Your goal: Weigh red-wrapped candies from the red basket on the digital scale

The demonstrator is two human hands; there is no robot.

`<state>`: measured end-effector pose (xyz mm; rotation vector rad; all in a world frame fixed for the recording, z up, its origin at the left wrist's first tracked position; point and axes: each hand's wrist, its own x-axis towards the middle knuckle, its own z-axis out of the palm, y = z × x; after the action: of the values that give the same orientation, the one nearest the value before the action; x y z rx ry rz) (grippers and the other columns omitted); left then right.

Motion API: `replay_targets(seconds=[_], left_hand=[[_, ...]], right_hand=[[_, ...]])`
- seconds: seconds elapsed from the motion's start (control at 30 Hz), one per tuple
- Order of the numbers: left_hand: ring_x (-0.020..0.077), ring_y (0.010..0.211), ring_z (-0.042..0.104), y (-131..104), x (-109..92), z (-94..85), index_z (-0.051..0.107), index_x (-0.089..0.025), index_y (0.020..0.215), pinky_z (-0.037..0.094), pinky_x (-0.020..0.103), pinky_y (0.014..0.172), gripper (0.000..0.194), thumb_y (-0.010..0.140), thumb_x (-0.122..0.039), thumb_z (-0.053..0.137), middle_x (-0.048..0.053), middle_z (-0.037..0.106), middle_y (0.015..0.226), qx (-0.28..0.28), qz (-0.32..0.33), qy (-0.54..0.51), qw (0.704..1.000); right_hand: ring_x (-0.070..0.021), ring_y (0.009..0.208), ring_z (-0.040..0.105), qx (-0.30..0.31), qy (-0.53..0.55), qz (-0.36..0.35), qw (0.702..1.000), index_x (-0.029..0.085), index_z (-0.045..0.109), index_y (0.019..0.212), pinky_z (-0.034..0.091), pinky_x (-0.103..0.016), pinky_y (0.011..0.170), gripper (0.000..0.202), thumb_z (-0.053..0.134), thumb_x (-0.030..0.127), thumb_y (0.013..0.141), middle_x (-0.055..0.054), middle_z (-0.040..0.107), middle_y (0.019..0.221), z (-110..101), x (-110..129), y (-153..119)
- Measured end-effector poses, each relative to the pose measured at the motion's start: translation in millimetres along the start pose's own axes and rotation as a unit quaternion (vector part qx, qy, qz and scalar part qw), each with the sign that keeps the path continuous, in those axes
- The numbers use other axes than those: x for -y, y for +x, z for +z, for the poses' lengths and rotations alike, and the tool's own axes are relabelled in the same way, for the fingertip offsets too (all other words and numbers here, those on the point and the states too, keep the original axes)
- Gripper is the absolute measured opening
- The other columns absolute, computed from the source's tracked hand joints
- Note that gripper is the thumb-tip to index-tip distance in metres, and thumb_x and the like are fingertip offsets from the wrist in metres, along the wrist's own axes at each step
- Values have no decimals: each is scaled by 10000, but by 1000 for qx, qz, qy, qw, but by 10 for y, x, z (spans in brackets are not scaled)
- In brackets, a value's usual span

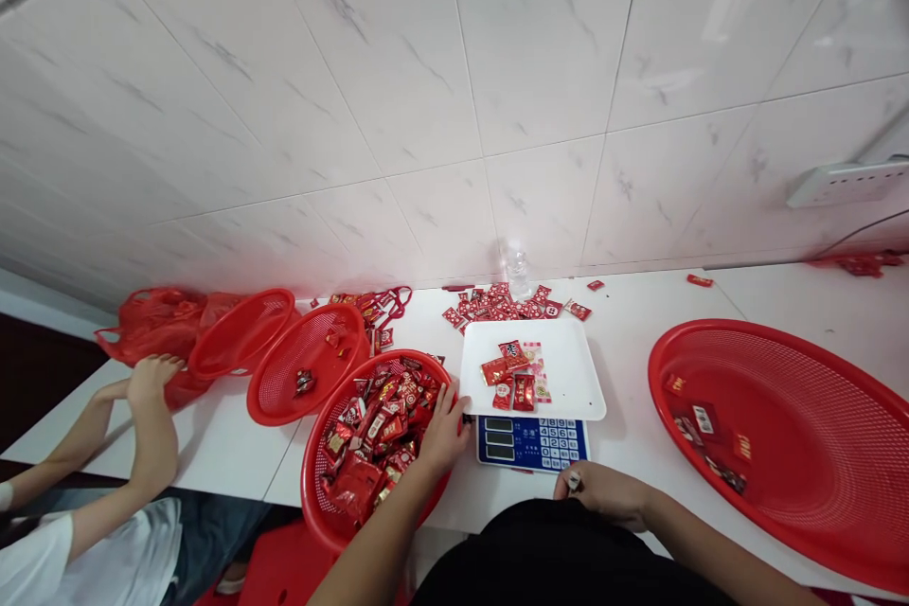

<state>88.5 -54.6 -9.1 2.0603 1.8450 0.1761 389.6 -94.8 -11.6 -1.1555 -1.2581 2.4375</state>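
Tiled wall at the back, white table along it. Co-worker at far left, hands at a red plastic bag.

Biggest basket is on the right, red, a few packets on its near-left inside. Filled basket, also red, sits left of the scale, heaped with red and gold wrapped sweets. Two more red baskets further left: middle basket with a few packets, far basket tilted beside the bag.

White tray sits on top of the blue scale, display and keypad facing the wearer. Small group of red packets on the tray, plus a pink patterned strip.

Left hand: open, fingers over the filled basket's right rim, thumb side near the scale. Right hand: curled by the scale's lower right corner, pinching a small object; looks like a twisted wrapper end, but too small to be sure.

Loose packets lie behind the tray, around a clear plastic cup.
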Motion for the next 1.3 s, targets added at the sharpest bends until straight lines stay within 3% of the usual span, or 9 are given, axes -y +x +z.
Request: replay_targets(seconds=[0.23, 0.43, 0.57, 0.67, 0.8, 0.97, 1.3], left_hand=[[219, 1401, 51, -4, 10, 4, 527, -218, 1192, 223, 388, 1115, 438, 762, -140, 491, 4, 145, 1520, -1, 3, -17, 1000], [224, 1400, 57, 3, 43, 24, 542, -220, 1184, 208, 402, 1120, 436, 756, -152, 501, 1, 148, 1519, -3, -2, -24, 1000], [225, 1399, 70, -3, 67, 22, 556, -213, 1167, 233, 388, 1110, 415, 758, -158, 507, 0, 140, 1521, -8, 13, -26, 1000], [223, 1398, 74, -11, 86, 18, 550, -216, 1182, 237, 403, 1105, 425, 762, -166, 507, 0, 150, 1519, -4, 13, -30, 999], [228, 1398, 71, -18, 103, 7, 550, -212, 1185, 229, 415, 1105, 423, 765, -181, 507, 9, 166, 1515, 1, 11, -40, 999], [232, 1400, 42, -21, 142, 0, 553, -224, 1163, 232, 420, 1104, 400, 768, -182, 497, -4, 152, 1517, 10, 19, -61, 998], [246, 1400, 4, -14, 281, 87, 535, -229, 1160, 230, 425, 1099, 373, 791, -218, 485, -9, 98, 1526, -2, 41, -67, 997]], right_hand=[[-87, 581, 506, -23, -136, -29, 990, 164, 671, 759, 357, -181, 532, 144, 608, 252, 663, 8, 610, 689, -15, -140, -112], [-126, 763, 528, -56, -221, -118, 967, 182, 667, 689, 398, -200, 670, 120, 575, 155, 616, 1, 607, 813, 22, -136, -162], [-62, 519, 373, 6, -198, -64, 978, 151, 643, 648, 301, -176, 503, 142, 503, 166, 668, 43, 467, 561, 121, -22, -167], [-61, 508, 370, 35, -194, -51, 979, 151, 656, 671, 306, -176, 506, 179, 480, 177, 686, 43, 482, 560, 195, 72, -181], [-109, 644, 503, -26, -244, -64, 967, 185, 670, 739, 384, -197, 607, 209, 493, 133, 641, 15, 608, 709, 309, 88, -136], [-107, 642, 494, -113, -257, -73, 957, 188, 634, 760, 374, -196, 587, 171, 520, 131, 647, 11, 615, 723, 459, 20, -43], [-51, 464, 421, -24, -221, -3, 975, 143, 672, 660, 326, -163, 475, 152, 533, 203, 675, 46, 513, 509, 495, 150, -67]])
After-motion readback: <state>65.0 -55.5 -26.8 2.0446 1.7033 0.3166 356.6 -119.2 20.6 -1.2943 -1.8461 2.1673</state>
